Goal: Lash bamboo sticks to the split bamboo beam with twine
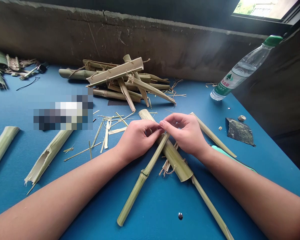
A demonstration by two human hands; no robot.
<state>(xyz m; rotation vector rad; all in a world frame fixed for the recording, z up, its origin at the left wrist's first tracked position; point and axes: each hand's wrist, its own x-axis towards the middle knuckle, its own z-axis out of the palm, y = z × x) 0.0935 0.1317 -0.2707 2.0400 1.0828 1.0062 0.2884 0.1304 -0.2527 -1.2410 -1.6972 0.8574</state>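
Observation: the left hand (137, 140) and right hand (186, 133) are working together, curled inward, with the fingertips (160, 123) almost meeting; I cannot tell whether they are pinching anything, as any fine strand there is too small to resolve. They are positioned over a pale green split bamboo tube (176, 156), which is lying on the blue table (150, 213). A slender green bamboo cane (140, 181) with a small binding is lying against the tube and running up beneath the hands.

Risk assessment: the round cane and curved tube are resting loose, so a firm pull by either hand could make them roll or slip apart. The tube's split edges and the pale bamboo splinters (106, 135) scattered nearby could cut the fingers or snag on the work if pressure is misdirected. Any sideways sweep of the forearms could also disturb a second thin green cane (212, 135) lying beside the right hand, shifting the arrangement.
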